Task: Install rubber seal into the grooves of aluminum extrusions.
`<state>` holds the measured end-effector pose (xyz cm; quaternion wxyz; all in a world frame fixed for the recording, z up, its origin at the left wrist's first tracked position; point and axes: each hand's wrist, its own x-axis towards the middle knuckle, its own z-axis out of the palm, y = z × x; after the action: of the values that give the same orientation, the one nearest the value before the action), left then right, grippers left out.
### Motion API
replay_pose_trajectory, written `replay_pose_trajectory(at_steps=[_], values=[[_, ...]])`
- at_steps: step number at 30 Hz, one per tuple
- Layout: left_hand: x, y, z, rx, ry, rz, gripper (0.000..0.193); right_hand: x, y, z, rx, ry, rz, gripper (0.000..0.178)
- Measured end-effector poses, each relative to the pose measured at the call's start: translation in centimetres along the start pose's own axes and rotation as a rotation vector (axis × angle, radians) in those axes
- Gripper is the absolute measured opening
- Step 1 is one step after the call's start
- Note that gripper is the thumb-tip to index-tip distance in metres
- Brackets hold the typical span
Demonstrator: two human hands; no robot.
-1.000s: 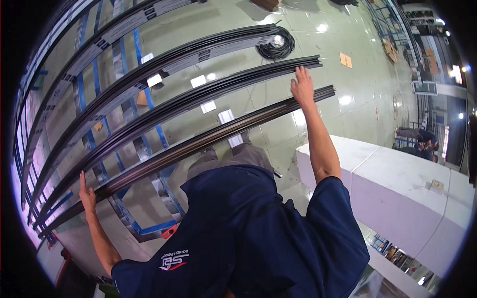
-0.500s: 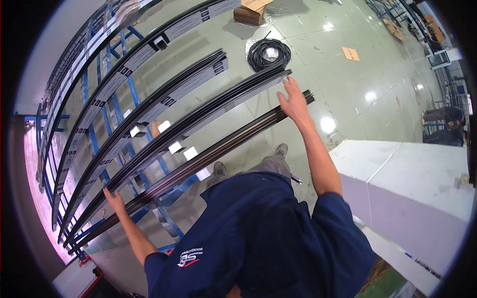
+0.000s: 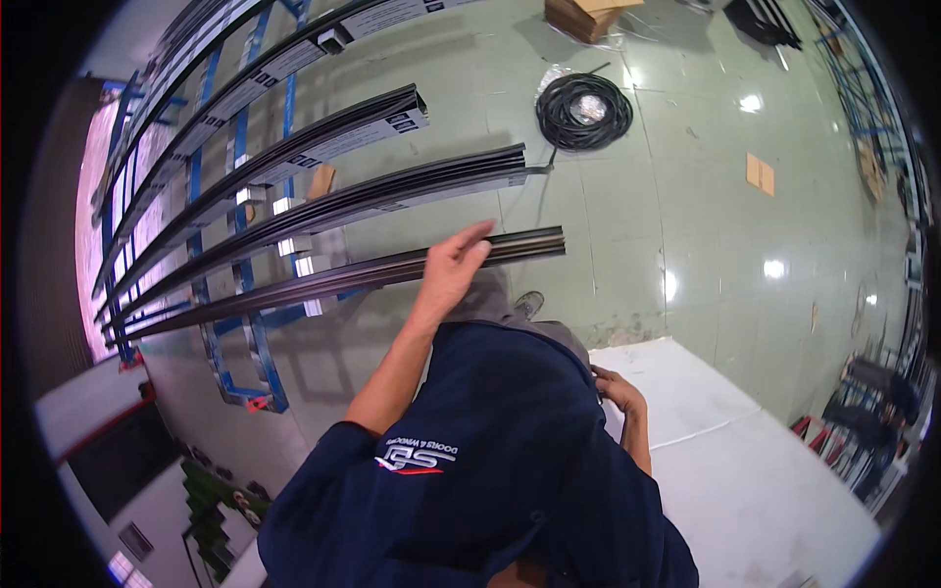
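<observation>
My left hand (image 3: 456, 267) is over the nearest dark metal profile (image 3: 529, 244), close to its right end. Its fingers stretch to the right with the thumb apart; whether they touch the profile I cannot tell. Down at my right hip is my right hand (image 3: 619, 394), fingers bent in against the side of my clothes. Whatever those fingers hold is hidden. Beyond the nearest profile lies a bundle of dark profiles (image 3: 392, 191), then another labelled bundle (image 3: 323, 147) farther off. White blocks (image 3: 312, 284) sit among them on the blue rack (image 3: 257, 363).
A coil of black cable (image 3: 585, 111) lies on the tiled floor past the profile ends. Behind it stands a stack of cardboard (image 3: 588, 18), and a flat cardboard piece (image 3: 760, 174) is farther right. A large white-topped block (image 3: 706, 421) stands close at my right.
My left hand has moved right along the profiles to near the right end. My right hand has left the profile ends and come back to my hip. The view has turned.
</observation>
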<state>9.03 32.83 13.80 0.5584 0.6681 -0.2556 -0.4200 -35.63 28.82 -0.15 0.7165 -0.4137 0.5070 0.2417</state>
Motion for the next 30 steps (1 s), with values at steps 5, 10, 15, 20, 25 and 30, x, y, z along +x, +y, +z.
replay_pose_trajectory(at_steps=[5,10,15,20,25,30], values=[[4.6,-1.3,6.2,-0.662,0.035,-0.263,0.044,-0.5,-2.5,-7.2,0.223,-0.152,0.077,0.061],[10.0,-4.4,10.0,-1.229,0.24,-0.515,0.049,-3.9,-13.7,-11.1,0.107,0.148,0.167,0.048],[12.0,-4.8,13.6,-1.285,0.517,-0.479,0.033,-0.9,-20.8,-20.2,-0.298,0.279,0.053,0.043],[13.5,-4.8,16.0,-1.403,0.687,-0.398,0.027,-0.4,-33.7,-25.6,-0.724,-0.067,0.011,0.07],[14.8,-3.4,18.3,-1.424,0.916,-0.287,0.025,2.3,-44.1,-35.8,-1.013,-0.337,0.02,0.074],[17.5,-2.9,20.6,-1.409,1.29,-0.175,0.024,5.9,-58.2,-38.2,-1.048,-0.453,0.167,0.076]])
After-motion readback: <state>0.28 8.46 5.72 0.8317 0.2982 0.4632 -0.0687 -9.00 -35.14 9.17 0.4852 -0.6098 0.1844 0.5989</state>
